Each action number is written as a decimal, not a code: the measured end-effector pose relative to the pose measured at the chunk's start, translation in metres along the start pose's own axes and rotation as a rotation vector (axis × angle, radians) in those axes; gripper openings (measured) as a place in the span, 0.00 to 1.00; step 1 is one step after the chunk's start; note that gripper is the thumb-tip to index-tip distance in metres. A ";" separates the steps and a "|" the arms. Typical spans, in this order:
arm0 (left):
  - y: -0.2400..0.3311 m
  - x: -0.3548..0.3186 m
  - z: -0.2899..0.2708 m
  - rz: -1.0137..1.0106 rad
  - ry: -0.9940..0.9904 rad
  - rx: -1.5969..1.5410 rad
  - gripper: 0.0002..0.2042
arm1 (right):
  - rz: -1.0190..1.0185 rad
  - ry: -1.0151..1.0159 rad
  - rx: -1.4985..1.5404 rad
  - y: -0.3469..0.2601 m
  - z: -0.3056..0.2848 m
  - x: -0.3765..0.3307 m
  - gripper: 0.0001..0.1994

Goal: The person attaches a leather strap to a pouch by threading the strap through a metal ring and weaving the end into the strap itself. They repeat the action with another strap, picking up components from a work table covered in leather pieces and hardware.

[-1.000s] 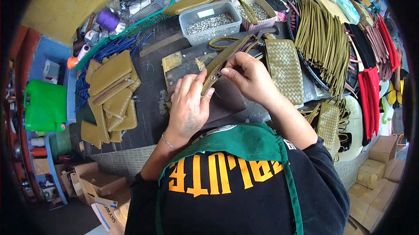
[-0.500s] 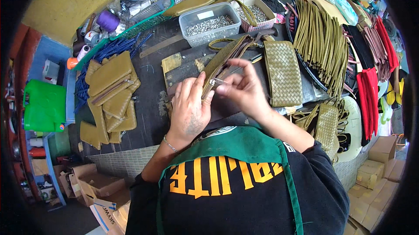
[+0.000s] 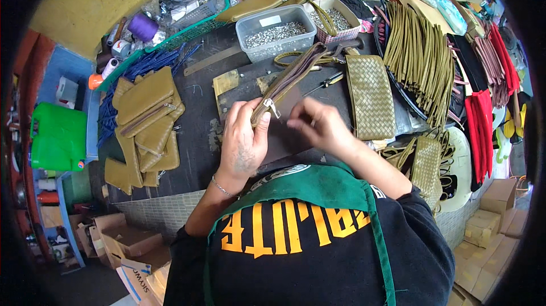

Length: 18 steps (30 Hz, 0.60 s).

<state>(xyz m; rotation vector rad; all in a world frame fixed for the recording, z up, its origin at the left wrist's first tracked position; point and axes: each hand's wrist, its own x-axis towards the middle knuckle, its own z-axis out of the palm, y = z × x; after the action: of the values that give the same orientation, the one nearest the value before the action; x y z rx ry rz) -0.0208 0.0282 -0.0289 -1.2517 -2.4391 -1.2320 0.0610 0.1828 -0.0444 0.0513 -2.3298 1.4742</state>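
Fingers (image 3: 257, 127) of the left hand (image 3: 245, 144) grasp the near end of an olive zippered pouch (image 3: 290, 78), just by its metal zipper pull (image 3: 272, 107).

Held edge-up above the dark counter (image 3: 196, 113), the pouch runs away from the person toward a clear plastic tub of small metal parts (image 3: 276, 32). The right hand (image 3: 321, 127) is just beside the pull, its fingers (image 3: 296, 124) pinched together; I cannot tell if they touch anything. A woven olive pouch (image 3: 371, 97) lies flat right of the hands, with a screwdriver (image 3: 324, 83) between it and the held pouch. A stack of plain olive pouches (image 3: 145, 121) lies to the left, and a bundle of olive straps (image 3: 421, 61) lies at the far right.
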 end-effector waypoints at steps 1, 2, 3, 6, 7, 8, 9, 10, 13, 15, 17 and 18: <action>0.000 0.000 0.001 -0.013 -0.009 -0.011 0.11 | 0.122 -0.099 0.135 -0.005 0.003 -0.005 0.05; 0.001 0.000 0.001 -0.025 -0.020 -0.023 0.10 | 0.195 -0.175 0.273 -0.009 0.003 -0.009 0.05; 0.001 0.000 0.001 -0.027 -0.022 -0.024 0.10 | 0.159 -0.119 0.348 -0.008 0.003 -0.010 0.05; 0.002 0.001 -0.001 -0.004 0.009 -0.007 0.10 | 0.332 -0.043 0.614 -0.016 -0.015 -0.004 0.05; 0.003 0.000 -0.003 -0.016 0.007 -0.016 0.09 | 0.190 0.033 0.660 -0.006 -0.018 0.000 0.05; 0.003 0.001 -0.003 -0.025 0.001 -0.030 0.09 | 0.159 0.072 0.691 0.004 -0.022 0.003 0.05; 0.003 0.000 0.000 -0.008 0.000 -0.021 0.09 | 0.177 0.100 0.631 0.013 -0.022 0.004 0.05; 0.004 0.000 0.001 -0.005 -0.002 -0.023 0.09 | 0.194 0.128 0.570 0.017 -0.022 0.004 0.05; 0.004 0.001 0.003 -0.005 -0.023 -0.071 0.09 | -0.209 0.058 -0.266 0.013 -0.018 0.005 0.10; 0.003 0.001 0.002 0.016 -0.005 -0.056 0.09 | -0.163 -0.143 -0.321 0.007 -0.021 0.002 0.11; 0.002 0.001 0.001 0.037 0.014 -0.038 0.09 | -0.141 -0.220 -0.285 0.007 -0.026 0.001 0.10; 0.001 0.000 0.001 0.056 0.024 -0.008 0.09 | -0.148 -0.129 -0.395 0.008 -0.030 0.001 0.10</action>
<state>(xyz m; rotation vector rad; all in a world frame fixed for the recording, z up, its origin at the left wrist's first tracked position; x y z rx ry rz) -0.0202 0.0291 -0.0293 -1.2904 -2.3677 -1.2357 0.0674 0.2128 -0.0395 0.2115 -2.6144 0.9480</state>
